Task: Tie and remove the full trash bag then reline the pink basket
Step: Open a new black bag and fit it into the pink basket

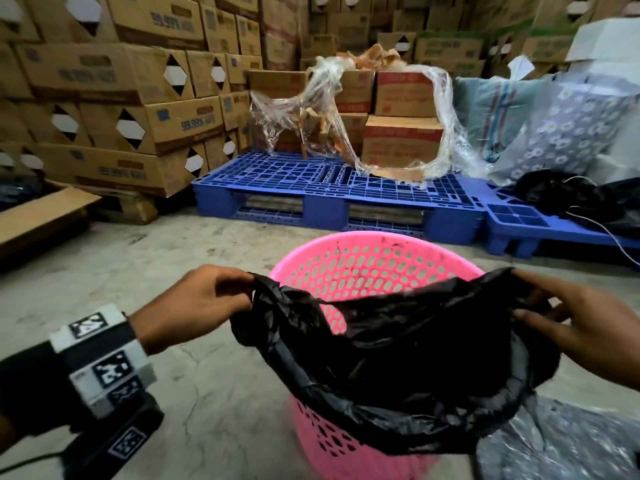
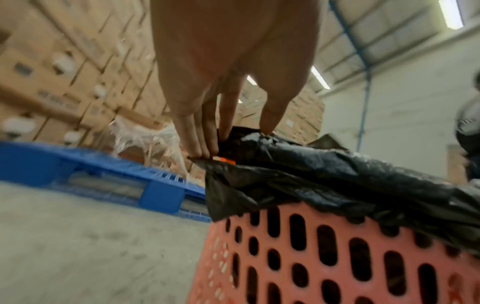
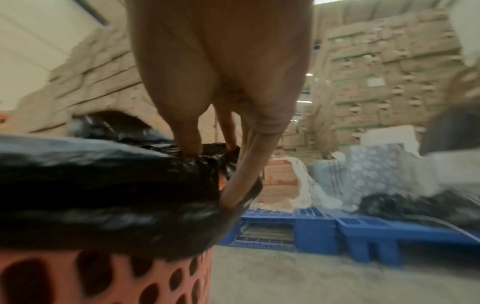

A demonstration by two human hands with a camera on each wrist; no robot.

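Black trash bag (image 1: pixel 398 358) stretched over the pink basket (image 1: pixel 374 261) mouth on the concrete floor (image 1: pixel 207 393); we pinch its rim, left hand (image 1: pixel 194 303) grip at left edge, right hand (image 1: pixel 585 327) grip at right. Blue pallet (image 1: pixel 329 188) behind.

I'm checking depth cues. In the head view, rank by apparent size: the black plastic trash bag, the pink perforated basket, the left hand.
1. Black plastic trash bag
2. Pink perforated basket, partly hidden by the bag, so unsure
3. Left hand
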